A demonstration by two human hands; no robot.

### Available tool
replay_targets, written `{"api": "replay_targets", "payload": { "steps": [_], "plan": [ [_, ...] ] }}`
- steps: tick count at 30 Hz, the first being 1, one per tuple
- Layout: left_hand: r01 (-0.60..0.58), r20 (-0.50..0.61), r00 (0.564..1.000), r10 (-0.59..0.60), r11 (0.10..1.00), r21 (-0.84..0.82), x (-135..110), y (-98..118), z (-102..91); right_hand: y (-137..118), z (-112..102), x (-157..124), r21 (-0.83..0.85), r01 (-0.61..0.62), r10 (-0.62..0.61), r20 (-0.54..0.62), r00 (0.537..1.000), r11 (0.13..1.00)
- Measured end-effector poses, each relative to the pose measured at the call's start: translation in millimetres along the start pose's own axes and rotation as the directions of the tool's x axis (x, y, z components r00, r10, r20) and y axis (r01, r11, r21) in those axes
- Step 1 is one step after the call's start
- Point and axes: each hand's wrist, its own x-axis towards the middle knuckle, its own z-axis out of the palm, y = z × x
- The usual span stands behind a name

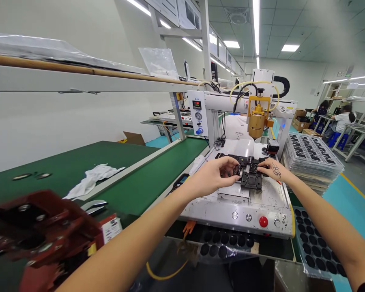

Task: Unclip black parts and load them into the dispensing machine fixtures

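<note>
Dark-red metal machinery [53, 231] fills lower left; our left grip [220, 174] pinches a small black part [236, 170]; our right grip [271, 168] touches a black blocky fixture [251, 181], closure unclear.

Ceiling strip lights [256, 28] at the top give bright light, while the red metal device [59, 221], lower left, is blurred.

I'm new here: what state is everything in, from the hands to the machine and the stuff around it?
Left hand: curled, thumb and fingers around a small dark part
Right hand: fingertips down at the black fixture
Black fixture: resting on the machine
Gold-coloured machine head: raised above the bed
Display: lit
White cloth: crumpled
Clear trays: stacked
Ceiling light: on
</note>
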Motion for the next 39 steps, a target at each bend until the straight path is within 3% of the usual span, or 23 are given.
{"api": "replay_targets", "payload": {
  "steps": [9, 12, 15, 18, 21, 23, 25, 28, 32, 39],
  "plan": [
    [0.03, -0.028, 0.999, -0.029, 0.999, 0.033, -44.8, 5.0, -2.2, 0.9, 2.1, -1.1, -0.06, 0.008, -0.01, -0.039, 0.999, 0.998],
    [0.017, -0.079, 0.997, -0.013, 0.999, 0.044, -53.7, 7.4, 6.8, -4.6, 1.9, -1.9, -0.067, -0.004, -0.001, -0.075, 0.997, 0.998],
    [-0.056, -0.156, 0.985, 0.075, 0.991, 0.124, -63.9, 11.6, 23.3, -15.7, 1.8, -8.7, -0.055, -0.015, 0.006, -0.153, 0.988, 0.998],
    [-0.132, -0.194, 0.967, 0.168, 0.974, 0.186, -78.8, 17.6, 41.0, -37.9, 0.6, -30.0, -0.008, -0.013, 0.01, -0.285, 0.959, 1.0],
    [-0.158, -0.209, 0.955, 0.209, 0.959, 0.235, -95.9, 22.5, 54.3, -72.8, 1.7, -71.7, 0.064, -0.015, 0.039, -0.392, 0.919, 0.998],
    [-0.17, -0.23, 0.946, 0.23, 0.953, 0.253, -106.0, 23.6, 60.5, -99.6, 6.7, -106.7, 0.132, -0.008, 0.057, -0.372, 0.926, 0.991],
    [-0.182, -0.237, 0.941, 0.242, 0.951, 0.251, -113.6, 23.3, 65.2, -123.9, 16.2, -139.8, 0.314, -0.001, 0.095, -0.282, 0.955, 0.949],
    [-0.196, -0.238, 0.938, 0.251, 0.953, 0.23, -120.6, 22.6, 70.8, -147.7, 34.8, -173.4, 0.458, 0.023, 0.066, -0.177, 0.982, 0.888],
    [-0.203, -0.24, 0.938, 0.25, 0.958, 0.204, -125.6, 23.4, 75.9, -157.4, 51.3, -187.0, 0.53, 0.056, 0.038, -0.166, 0.985, 0.846],
    [-0.145, -0.247, 0.952, 0.18, 0.978, 0.153, -133.8, 21.9, 79.8, -166.7, 50.8, -190.5, 0.587, 0.002, 0.062, -0.088, 0.994, 0.81]
  ]
}}
